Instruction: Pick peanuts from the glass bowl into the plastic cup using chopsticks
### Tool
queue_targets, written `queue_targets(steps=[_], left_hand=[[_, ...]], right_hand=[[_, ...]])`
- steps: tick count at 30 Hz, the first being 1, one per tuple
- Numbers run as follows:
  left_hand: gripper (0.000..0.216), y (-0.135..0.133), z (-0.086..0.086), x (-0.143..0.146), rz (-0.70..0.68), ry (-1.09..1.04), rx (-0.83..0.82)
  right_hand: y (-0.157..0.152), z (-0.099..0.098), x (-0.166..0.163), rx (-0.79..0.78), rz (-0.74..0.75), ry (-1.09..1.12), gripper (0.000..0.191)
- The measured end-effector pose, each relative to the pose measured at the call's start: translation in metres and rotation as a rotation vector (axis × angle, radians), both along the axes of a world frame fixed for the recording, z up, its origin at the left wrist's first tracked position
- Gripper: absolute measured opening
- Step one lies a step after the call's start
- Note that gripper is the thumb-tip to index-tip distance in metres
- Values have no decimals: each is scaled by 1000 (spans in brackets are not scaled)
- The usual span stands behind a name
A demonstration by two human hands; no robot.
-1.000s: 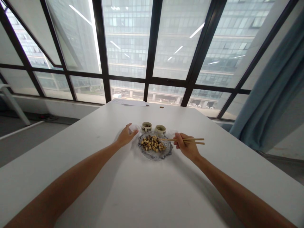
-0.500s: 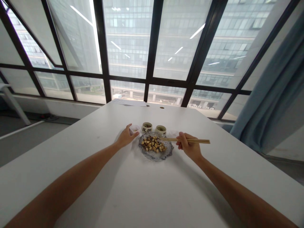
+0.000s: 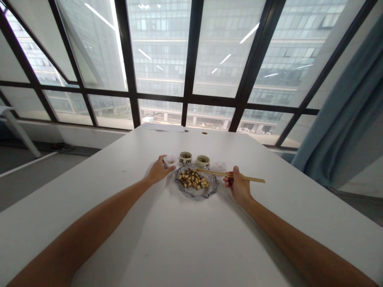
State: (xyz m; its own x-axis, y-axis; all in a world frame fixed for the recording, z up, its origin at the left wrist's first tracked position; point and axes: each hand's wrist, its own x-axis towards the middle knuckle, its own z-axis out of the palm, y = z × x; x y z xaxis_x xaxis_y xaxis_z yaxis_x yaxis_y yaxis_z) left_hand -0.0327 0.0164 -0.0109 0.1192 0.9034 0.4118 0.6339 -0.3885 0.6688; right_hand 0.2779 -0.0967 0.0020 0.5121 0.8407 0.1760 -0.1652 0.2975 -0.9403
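Note:
A clear glass dish (image 3: 197, 193) holding mixed nuts and beans sits in the middle of a white table (image 3: 179, 239). My right hand (image 3: 237, 186) grips a pair of wooden chopsticks (image 3: 230, 174), whose tips reach over the dish's far right edge. My left hand (image 3: 158, 172) rests left of the dish, its fingers curled around a small clear plastic cup (image 3: 169, 160). Behind the dish stand two small ceramic cups, one (image 3: 185, 158) with dark lettering and another (image 3: 203, 161) beside it. A second clear plastic cup (image 3: 220, 165) stands to their right.
Papers (image 3: 163, 128) lie at the table's far edge beside a small round hole (image 3: 204, 133). Large black-framed windows (image 3: 191, 59) rise behind the table. A blue curtain (image 3: 344, 119) hangs on the right. A white table leg (image 3: 18, 131) stands at the far left.
The chopstick tips lifted from the nuts and moved toward the dish's far right edge. My right hand turned and shifted slightly right. My left hand stayed at the small cup.

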Motion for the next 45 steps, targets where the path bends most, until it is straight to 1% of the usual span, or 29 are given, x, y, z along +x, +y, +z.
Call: queue_targets(steps=[3, 9, 16, 19, 22, 25, 29, 31, 34, 36, 37, 39, 41, 43, 45], left_hand=[[65, 1, -1, -1, -48, -40, 67], [60, 1, -2, -1, -140, -31, 231], [60, 1, -2, -2, -148, -10, 262], [61, 3, -2, -2, -103, -37, 222], [66, 5, -3, -2, 3, -95, 121], [74, 7, -5, -4, 85, -91, 39], [85, 7, -5, -7, 98, -25, -26], [90, 8, 1, -8, 102, 9, -26], [87, 11, 19, -4, 84, 104, 113], [78, 15, 36, 6, 10, 226, 209], [75, 18, 44, 13, -39, 299, 218], [73, 24, 60, 28, -133, 435, 174], [77, 31, 70, 43, -188, 552, 92], [81, 38, 76, 54, -216, 632, -4], [79, 43, 77, 60, -247, 661, -86]], right_hand=[[-1, 2, -2, 13, 5, 24, 60], [-4, 5, -7, 46, 13, 54, 61], [-5, 4, -11, 55, 4, 7, 60], [-5, 4, -11, 54, 11, -9, 60], [-5, 3, -10, 50, 15, 18, 60], [-4, 3, -9, 32, 13, 60, 60], [-3, 5, -7, 23, 0, 72, 61], [-3, 9, -6, 45, -7, 37, 61], [-7, 15, -6, 106, -30, -99, 59], [-10, 20, -6, 140, -39, -216, 57], [-11, 22, -6, 154, -39, -260, 56], [-13, 24, -6, 172, -37, -304, 56], [-13, 24, -6, 177, -38, -299, 56], [-12, 24, -5, 177, -42, -287, 57], [-11, 24, -5, 187, -50, -280, 56]])
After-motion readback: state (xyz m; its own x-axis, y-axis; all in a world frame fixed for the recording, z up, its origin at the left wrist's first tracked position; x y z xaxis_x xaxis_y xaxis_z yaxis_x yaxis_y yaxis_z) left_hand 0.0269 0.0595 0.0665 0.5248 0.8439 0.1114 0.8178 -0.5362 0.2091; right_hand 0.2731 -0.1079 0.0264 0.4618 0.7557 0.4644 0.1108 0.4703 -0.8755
